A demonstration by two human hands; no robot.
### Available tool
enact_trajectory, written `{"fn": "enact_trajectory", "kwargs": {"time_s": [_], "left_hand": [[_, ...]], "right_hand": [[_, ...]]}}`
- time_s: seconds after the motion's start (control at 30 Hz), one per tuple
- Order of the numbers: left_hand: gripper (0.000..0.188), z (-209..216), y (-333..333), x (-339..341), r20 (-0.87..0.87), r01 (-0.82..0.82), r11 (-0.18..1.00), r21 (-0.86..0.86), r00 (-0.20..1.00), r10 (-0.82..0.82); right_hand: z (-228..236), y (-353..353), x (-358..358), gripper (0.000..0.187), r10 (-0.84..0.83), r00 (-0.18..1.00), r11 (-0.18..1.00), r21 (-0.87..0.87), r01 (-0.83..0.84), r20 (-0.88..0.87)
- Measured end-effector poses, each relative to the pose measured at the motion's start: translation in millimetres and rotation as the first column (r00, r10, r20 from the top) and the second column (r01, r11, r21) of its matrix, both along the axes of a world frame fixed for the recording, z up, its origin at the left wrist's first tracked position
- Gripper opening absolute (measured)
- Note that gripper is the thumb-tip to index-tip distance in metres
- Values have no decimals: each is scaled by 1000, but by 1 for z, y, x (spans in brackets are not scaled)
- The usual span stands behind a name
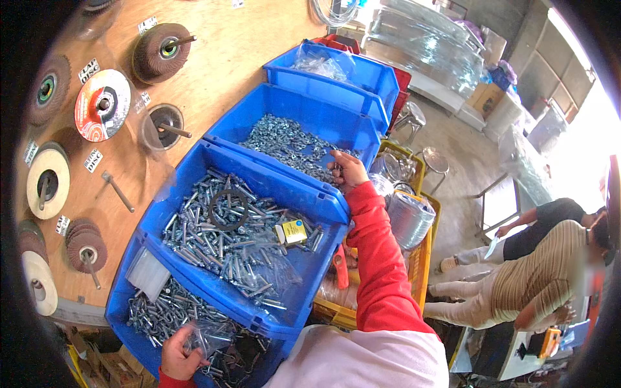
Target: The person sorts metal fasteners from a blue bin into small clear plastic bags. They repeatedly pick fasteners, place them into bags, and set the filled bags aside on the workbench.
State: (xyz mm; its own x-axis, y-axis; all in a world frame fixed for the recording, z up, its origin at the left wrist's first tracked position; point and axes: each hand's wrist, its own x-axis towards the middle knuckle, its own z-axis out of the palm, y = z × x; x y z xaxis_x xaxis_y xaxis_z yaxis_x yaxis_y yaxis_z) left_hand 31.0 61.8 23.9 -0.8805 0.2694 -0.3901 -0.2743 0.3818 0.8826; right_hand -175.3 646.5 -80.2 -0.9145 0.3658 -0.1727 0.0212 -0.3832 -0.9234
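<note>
My left hand (180,353) is over the nearest blue bin (123,304), its thumb and fingers closed on a clear plastic bag (212,335). Bolts and bent hooks (171,310) lie heaped under it. In a red sleeve, my right arm stretches to a farther blue bin (226,119) of small silvery nuts (284,139). There my right hand (350,172) has its fingers curled round a few small metal nuts, partly hidden. Between the two hands, another bin (194,161) holds long bolts (207,239), a black ring (228,209) and a small yellow-and-white box (291,232).
A wooden board (220,52) with grinding discs (103,105) and jutting pegs (118,192) rises on the left. Yellow crates (424,258) with a wire spool (411,218) stand right of the bins. Two people (530,271) are at the right, near stools (435,160).
</note>
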Motion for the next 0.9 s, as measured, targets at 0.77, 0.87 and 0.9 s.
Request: {"fn": "enact_trajectory", "kwargs": {"time_s": [0.77, 0.87, 0.9], "left_hand": [[52, 6, 19, 11, -264, 172, 969, -177, 940, -215], [51, 10, 21, 12, -307, 157, 974, -161, 930, -200], [51, 11, 20, 12, -310, 157, 974, -164, 929, -202]], "right_hand": [[141, -307, 196, 30, 826, 562, 451, 545, -706, 45], [145, -341, 193, 28, 890, 454, 324, 653, -685, 34], [147, -347, 192, 27, 901, 431, 295, 668, -684, 43]]}}
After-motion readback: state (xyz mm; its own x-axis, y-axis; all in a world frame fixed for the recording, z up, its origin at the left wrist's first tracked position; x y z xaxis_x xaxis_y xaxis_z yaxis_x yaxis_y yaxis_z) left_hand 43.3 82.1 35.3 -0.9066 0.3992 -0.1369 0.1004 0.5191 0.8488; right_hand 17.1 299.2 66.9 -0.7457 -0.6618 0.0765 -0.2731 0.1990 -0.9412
